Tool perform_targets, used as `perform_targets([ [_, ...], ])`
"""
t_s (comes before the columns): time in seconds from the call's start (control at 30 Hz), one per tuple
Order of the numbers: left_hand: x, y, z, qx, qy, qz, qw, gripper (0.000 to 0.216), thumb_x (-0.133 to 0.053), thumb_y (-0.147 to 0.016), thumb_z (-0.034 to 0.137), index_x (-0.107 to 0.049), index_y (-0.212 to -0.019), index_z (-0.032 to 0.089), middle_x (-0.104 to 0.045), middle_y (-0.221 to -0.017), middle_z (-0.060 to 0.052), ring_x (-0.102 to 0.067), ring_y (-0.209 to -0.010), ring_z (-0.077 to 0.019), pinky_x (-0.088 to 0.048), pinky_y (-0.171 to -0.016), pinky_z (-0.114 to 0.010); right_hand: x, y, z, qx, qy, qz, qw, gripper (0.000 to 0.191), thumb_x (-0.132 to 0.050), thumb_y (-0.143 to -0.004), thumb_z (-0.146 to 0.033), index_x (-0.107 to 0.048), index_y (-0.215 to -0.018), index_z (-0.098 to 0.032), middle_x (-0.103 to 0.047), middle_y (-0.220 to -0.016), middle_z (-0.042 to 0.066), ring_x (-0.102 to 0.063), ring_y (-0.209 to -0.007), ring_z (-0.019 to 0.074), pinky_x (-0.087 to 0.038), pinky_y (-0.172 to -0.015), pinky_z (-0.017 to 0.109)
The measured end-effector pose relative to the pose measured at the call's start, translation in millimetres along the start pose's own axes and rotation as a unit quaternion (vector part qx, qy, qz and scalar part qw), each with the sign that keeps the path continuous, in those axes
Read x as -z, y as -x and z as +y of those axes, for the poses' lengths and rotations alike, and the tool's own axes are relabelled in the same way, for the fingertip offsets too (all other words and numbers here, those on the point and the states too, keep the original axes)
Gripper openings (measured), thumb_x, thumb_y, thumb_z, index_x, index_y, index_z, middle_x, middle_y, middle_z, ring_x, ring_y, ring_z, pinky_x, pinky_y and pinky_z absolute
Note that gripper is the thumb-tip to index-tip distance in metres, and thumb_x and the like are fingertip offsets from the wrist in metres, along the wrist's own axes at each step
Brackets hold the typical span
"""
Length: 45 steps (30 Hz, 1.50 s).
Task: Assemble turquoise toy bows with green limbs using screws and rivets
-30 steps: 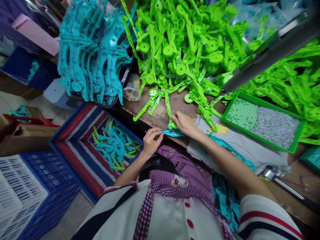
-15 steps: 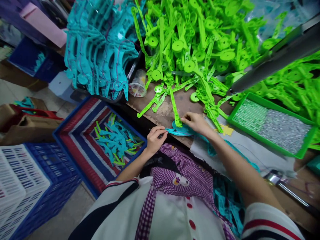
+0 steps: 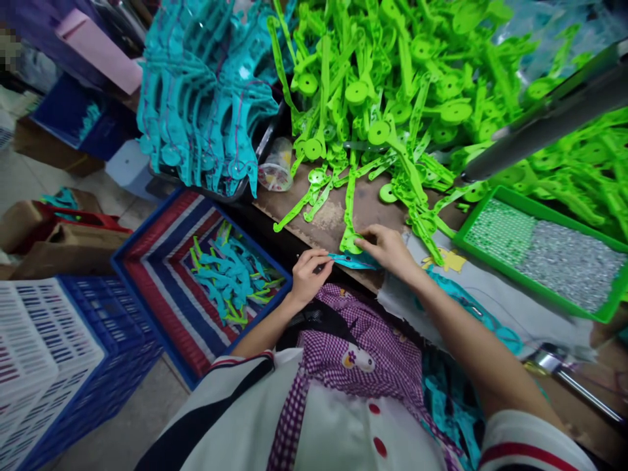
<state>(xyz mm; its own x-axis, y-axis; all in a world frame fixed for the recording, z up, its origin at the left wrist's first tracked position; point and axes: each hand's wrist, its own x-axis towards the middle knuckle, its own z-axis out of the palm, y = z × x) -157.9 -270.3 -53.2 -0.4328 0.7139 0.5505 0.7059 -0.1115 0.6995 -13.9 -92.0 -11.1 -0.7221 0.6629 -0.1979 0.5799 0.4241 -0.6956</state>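
My left hand [image 3: 309,276] pinches the narrow left end of a turquoise plastic part [image 3: 354,261] at the table's front edge. The part lies sideways between my hands, with its right end hidden under my right hand. A long bright green plastic lever [image 3: 350,212] stands out behind it, its wide lower end resting by the turquoise part. My right hand [image 3: 390,250] has its thumb and fingertips closed on the edge of that wide end. Beside my right forearm, another turquoise part [image 3: 458,297] lies on a white cloth [image 3: 407,288].
Green levers [image 3: 383,91] pile up at the back. Stacked turquoise parts [image 3: 206,104] stand at the left back, near a clear plastic cup [image 3: 275,171]. A green tray [image 3: 606,313] holds small metal pieces. A lined blue crate [image 3: 147,327] sits left; a dark bar [image 3: 534,118] slants in from the right.
The view has shifted slightly, so things sit a little further right. My right fingers have lowered beside the green lever's wide end, which has turned to show more of its face.
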Motion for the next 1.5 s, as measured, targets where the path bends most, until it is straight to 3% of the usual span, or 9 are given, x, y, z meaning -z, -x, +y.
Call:
perform_targets([
  [0.23, -1.5, -1.2, 1.4, 0.01, -0.001, 0.008, 1.0, 0.003, -0.072, -0.091, 0.022, -0.075, -0.091, 0.021, -0.074, -0.093, -0.003, -0.074, -0.087, -0.0148, -0.063, -0.082, -0.031, 8.5, -1.1, -13.5, -0.01, 0.094, -0.046, 0.994, 0.021, -0.061, -0.088, -0.027, -0.076, -0.1, -0.019, -0.077, -0.104, 0.012, -0.069, -0.095, 0.0282, -0.047, -0.082, 0.038],
  [0.4, -1.0, -1.4, 0.1, 0.019, -0.006, -0.003, 1.0, 0.005, -0.072, -0.091, 0.024, -0.076, -0.09, 0.021, -0.074, -0.094, -0.004, -0.074, -0.087, -0.0153, -0.064, -0.081, -0.033, 5.2, -5.3, -16.7, -0.029, 0.092, -0.004, 0.995, 0.023, -0.059, -0.088, -0.029, -0.076, -0.101, -0.019, -0.077, -0.104, 0.013, -0.069, -0.095, 0.0289, -0.046, -0.08, 0.038],
  [0.67, 0.3, -0.1, 1.1, 0.016, 0.0, 0.003, 1.0, 0.003, -0.073, -0.091, 0.022, -0.076, -0.091, 0.02, -0.074, -0.093, -0.004, -0.074, -0.086, -0.0143, -0.064, -0.08, -0.031, 2.7, -4.9, -20.0, -0.082, 0.087, -0.031, 0.992, 0.021, -0.062, -0.087, -0.031, -0.074, -0.1, -0.019, -0.077, -0.1, 0.01, -0.069, -0.093, 0.0285, -0.043, -0.075, 0.035],
  [1.07, 1.5, 0.2, -0.1, 0.021, -0.017, -0.007, 1.0, 0.006, -0.073, -0.092, 0.026, -0.076, -0.089, 0.021, -0.074, -0.092, -0.003, -0.074, -0.086, -0.0149, -0.064, -0.08, -0.031, -1.1, 0.3, -22.6, -0.051, 0.129, -0.015, 0.99, 0.015, -0.059, -0.09, -0.033, -0.068, -0.095, -0.021, -0.074, -0.1, 0.011, -0.064, -0.088, 0.0262, -0.041, -0.072, 0.035],
  [1.27, 0.6, -0.5, -0.2, 0.021, -0.013, -0.002, 1.0, 0.005, -0.073, -0.091, 0.025, -0.076, -0.089, 0.021, -0.073, -0.092, -0.003, -0.073, -0.085, -0.0143, -0.063, -0.079, -0.03, -8.9, 18.1, -23.2, -0.038, 0.133, 0.028, 0.99, 0.029, -0.044, -0.101, -0.037, -0.065, -0.111, -0.019, -0.07, -0.113, 0.015, -0.061, -0.104, 0.0308, -0.04, -0.085, 0.041],
  [1.5, -0.7, -7.0, -1.3, 0.018, -0.007, 0.005, 1.0, 0.004, -0.074, -0.09, 0.023, -0.076, -0.09, 0.02, -0.073, -0.093, -0.003, -0.073, -0.085, -0.0142, -0.063, -0.082, -0.031, -21.7, 48.8, -26.1, -0.026, 0.136, 0.064, 0.988, 0.038, -0.036, -0.106, -0.036, -0.065, -0.128, -0.025, -0.069, -0.128, 0.013, -0.053, -0.124, 0.0323, -0.029, -0.104, 0.056],
])
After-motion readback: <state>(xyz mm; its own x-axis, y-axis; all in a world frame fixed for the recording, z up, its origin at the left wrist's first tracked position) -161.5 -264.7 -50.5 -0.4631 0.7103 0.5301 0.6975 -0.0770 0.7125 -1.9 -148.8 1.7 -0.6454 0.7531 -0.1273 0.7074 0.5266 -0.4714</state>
